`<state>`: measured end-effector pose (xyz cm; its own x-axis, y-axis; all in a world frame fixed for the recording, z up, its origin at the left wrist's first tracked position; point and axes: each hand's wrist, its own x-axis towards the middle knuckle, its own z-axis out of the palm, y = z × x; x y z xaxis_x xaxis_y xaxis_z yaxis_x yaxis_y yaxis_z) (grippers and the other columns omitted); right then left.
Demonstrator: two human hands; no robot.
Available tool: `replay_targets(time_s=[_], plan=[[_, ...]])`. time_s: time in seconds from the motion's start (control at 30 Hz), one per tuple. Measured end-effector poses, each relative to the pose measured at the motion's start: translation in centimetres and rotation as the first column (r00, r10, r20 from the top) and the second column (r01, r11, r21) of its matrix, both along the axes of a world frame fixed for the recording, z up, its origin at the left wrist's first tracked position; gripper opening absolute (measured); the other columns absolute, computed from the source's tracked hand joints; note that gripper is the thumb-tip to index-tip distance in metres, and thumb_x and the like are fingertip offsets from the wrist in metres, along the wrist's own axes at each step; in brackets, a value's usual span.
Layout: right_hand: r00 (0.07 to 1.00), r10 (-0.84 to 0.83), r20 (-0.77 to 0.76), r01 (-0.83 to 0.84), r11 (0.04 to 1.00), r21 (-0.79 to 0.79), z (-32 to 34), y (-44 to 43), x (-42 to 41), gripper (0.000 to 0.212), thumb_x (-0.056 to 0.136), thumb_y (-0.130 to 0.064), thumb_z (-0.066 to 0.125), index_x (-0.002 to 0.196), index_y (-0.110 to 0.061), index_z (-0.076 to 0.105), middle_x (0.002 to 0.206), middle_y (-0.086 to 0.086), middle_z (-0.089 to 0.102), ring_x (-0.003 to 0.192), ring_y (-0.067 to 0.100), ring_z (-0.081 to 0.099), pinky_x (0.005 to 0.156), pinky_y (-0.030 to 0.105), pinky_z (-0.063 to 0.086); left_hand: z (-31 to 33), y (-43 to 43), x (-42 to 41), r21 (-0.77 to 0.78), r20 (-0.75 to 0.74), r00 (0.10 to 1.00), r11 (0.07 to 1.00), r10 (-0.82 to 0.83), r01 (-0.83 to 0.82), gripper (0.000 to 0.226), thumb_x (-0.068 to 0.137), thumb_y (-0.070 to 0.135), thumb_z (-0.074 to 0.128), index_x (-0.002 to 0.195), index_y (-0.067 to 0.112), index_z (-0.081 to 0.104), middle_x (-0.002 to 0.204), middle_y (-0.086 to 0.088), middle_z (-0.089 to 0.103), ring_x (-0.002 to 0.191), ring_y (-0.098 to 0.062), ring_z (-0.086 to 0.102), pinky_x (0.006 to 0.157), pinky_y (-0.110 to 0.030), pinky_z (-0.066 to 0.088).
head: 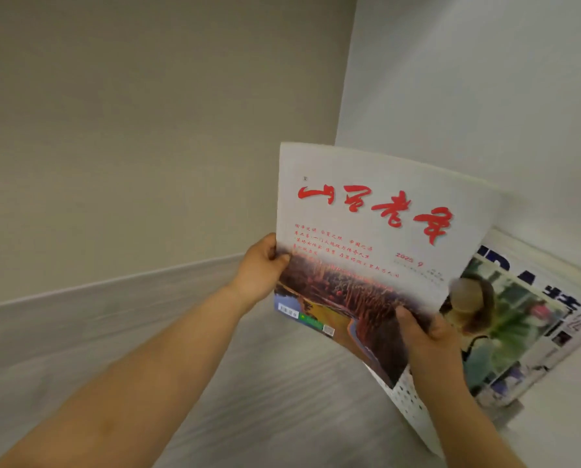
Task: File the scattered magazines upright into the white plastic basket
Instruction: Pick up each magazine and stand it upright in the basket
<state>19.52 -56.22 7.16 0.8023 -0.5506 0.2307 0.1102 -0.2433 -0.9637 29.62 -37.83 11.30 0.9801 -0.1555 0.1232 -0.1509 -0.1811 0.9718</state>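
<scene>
A white magazine [376,228] with red brush lettering and a reddish landscape photo is held up in front of me, slightly bent. My left hand [260,268] grips its left edge, thumb on the cover. My right hand [427,339] grips its lower right part, thumb on the photo. Under its lower corner shows the white plastic basket [409,403], its perforated wall partly hidden by the magazine and my right arm. Behind stands a second magazine [518,319] with a blonde person on its cover, leaning against the white wall.
A beige wall [147,130] meets a white wall [485,79] in a corner right behind the magazines. A pale skirting board [113,295] runs along the left. Grey wood-look floor [282,400] lies below my arms.
</scene>
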Motion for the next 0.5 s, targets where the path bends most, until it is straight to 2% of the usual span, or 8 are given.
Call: replay_targets(time_s=[0.1, 0.2, 0.27, 0.37, 0.5], plan=[[0.993, -0.116, 0.031, 0.116, 0.993, -0.024, 0.9, -3.8, -0.6, 0.01, 0.084, -0.008, 0.055, 0.092, -0.011, 0.06, 0.094, 0.002, 0.059, 0.083, 0.02, 0.055, 0.078, 0.029, 0.042, 1.1, -5.3, 1.6, 0.043, 0.03, 0.995, 0.995, -0.09, 0.089, 0.032, 0.09, 0.0, 0.039, 0.12, 0.005, 0.048, 0.12, -0.011, 0.058, 0.101, -0.015, 0.05, 0.085, -0.027, 0.041], [0.984, -0.177, 0.024, 0.178, 0.982, -0.061, 0.9, -6.7, -1.2, 0.009, 0.084, -0.008, 0.056, 0.088, -0.015, 0.06, 0.081, -0.004, 0.057, 0.07, 0.011, 0.052, 0.07, 0.024, 0.041, 1.2, -9.9, 2.9, 0.096, 0.033, 0.987, 0.983, -0.16, 0.156, 0.034, 0.089, -0.003, 0.038, 0.121, 0.003, 0.046, 0.125, -0.017, 0.056, 0.111, -0.025, 0.052, 0.093, -0.031, 0.042], [0.975, -0.22, -0.022, 0.216, 0.971, -0.105, 0.0, -8.1, -1.7, 0.015, 0.083, -0.007, 0.056, 0.096, -0.006, 0.063, 0.088, 0.0, 0.058, 0.077, 0.018, 0.051, 0.076, 0.029, 0.039, 0.3, -12.1, 3.4, 0.143, -0.005, 0.977, 0.967, -0.214, 0.212, 0.035, 0.089, -0.004, 0.037, 0.122, 0.002, 0.045, 0.126, -0.018, 0.055, 0.118, -0.03, 0.05, 0.094, -0.031, 0.04], [0.955, -0.283, -0.083, 0.277, 0.957, -0.082, -2.0, -9.4, -2.1, 0.018, 0.083, -0.006, 0.057, 0.095, 0.005, 0.064, 0.095, 0.014, 0.063, 0.087, 0.02, 0.053, 0.08, 0.03, 0.038, -1.4, -14.4, 3.8, 0.208, -0.05, 0.963, 0.94, -0.266, 0.271, 0.034, 0.09, -0.004, 0.035, 0.122, 0.0, 0.046, 0.126, -0.02, 0.055, 0.119, -0.033, 0.049, 0.091, -0.027, 0.039], [0.914, -0.378, -0.149, 0.379, 0.925, -0.023, -3.9, -10.3, -2.4, 0.02, 0.082, -0.007, 0.058, 0.095, 0.007, 0.063, 0.098, 0.026, 0.064, 0.088, 0.031, 0.057, 0.077, 0.034, 0.04, -2.3, -16.8, 4.2, 0.227, -0.031, 0.954, 0.927, -0.298, 0.297, 0.036, 0.091, -0.005, 0.035, 0.124, 0.002, 0.048, 0.126, -0.018, 0.056, 0.111, -0.025, 0.051, 0.083, -0.018, 0.035]])
